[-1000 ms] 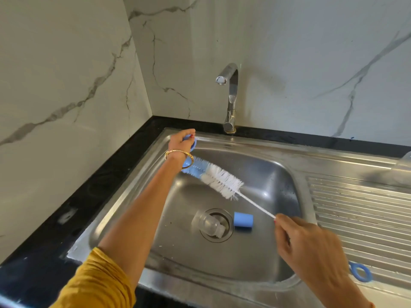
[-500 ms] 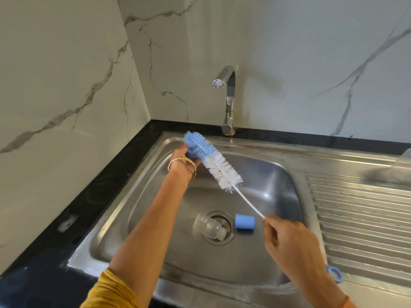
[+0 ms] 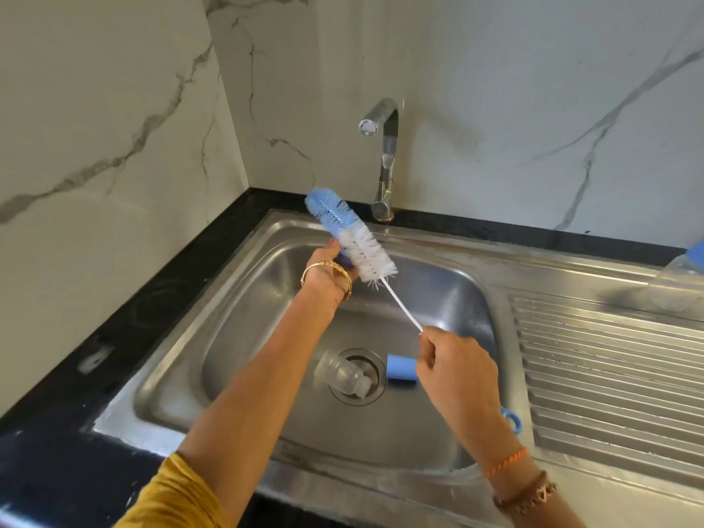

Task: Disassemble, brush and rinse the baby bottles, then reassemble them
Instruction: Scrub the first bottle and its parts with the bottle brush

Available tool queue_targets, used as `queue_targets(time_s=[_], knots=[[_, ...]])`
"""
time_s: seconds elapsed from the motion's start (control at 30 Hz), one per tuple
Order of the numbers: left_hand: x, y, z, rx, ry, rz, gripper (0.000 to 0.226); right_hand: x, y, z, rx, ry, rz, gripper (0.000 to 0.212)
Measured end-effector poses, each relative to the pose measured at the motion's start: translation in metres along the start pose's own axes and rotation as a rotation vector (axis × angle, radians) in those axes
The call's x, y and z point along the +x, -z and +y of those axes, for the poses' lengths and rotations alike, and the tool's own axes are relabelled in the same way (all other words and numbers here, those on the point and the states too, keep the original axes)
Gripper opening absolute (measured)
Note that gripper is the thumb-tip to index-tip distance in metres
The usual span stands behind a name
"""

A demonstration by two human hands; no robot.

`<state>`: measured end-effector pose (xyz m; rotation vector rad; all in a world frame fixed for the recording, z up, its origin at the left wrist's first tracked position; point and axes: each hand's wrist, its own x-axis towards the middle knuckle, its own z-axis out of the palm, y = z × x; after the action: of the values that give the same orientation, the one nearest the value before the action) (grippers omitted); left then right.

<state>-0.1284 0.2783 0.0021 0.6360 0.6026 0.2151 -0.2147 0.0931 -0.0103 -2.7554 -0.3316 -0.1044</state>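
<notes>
I see my right hand [image 3: 455, 371] with its fingers [image 3: 426, 342] pinching the thin white handle of the bottle brush [image 3: 352, 242], whose blue-and-white bristle head slants up and away from them, over the sink [image 3: 438, 291] and toward the tap [image 3: 383, 161]. My left hand [image 3: 329, 270] reaches ahead with its fingers curled around a small blue piece that sits just behind the white bristles, though I cannot tell what that piece is. Below and between both sets of fingers, a clear bottle [image 3: 344, 375] lies on its side over the drain, with a blue cap [image 3: 400, 369] just beside it, near my right fingers.
</notes>
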Motion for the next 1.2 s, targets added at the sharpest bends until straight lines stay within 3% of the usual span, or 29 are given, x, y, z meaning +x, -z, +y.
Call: queue_targets(time_s=[0.13,0.3,0.53,0.6,0.67,0.8,1.0,1.07,1.2], knots=[[0.002,0.007,0.009,0.039,-0.091,0.022,0.02,-0.002,-0.001,0.005,-0.023,0.031,-0.014,0.013],[0.003,0.01,0.008,0.093,-0.111,0.1,0.014,-0.02,-0.01,0.009,-0.089,0.022,-0.078,0.016],[-0.003,0.005,-0.004,0.116,-0.109,0.083,0.009,-0.009,-0.002,0.004,-0.143,0.093,-0.048,0.017],[0.005,0.007,0.005,0.076,-0.148,0.133,0.031,-0.023,-0.005,0.009,-0.165,0.111,-0.098,0.015],[0.006,0.006,0.005,0.122,-0.153,0.174,0.039,-0.032,-0.01,0.01,-0.13,0.122,-0.128,0.018],[-0.006,0.002,-0.017,0.278,-0.147,0.127,0.037,-0.012,-0.007,0.01,-0.067,0.056,0.001,0.016],[-0.005,-0.003,-0.006,0.138,-0.12,0.117,0.023,-0.002,-0.006,0.02,0.213,-0.049,0.135,0.023],[-0.007,-0.004,-0.005,0.134,-0.098,0.094,0.014,-0.01,-0.012,0.017,0.158,0.006,0.12,0.024],[-0.005,-0.004,-0.004,0.12,-0.092,0.074,0.025,-0.013,-0.009,0.02,0.048,0.013,0.04,0.027]])
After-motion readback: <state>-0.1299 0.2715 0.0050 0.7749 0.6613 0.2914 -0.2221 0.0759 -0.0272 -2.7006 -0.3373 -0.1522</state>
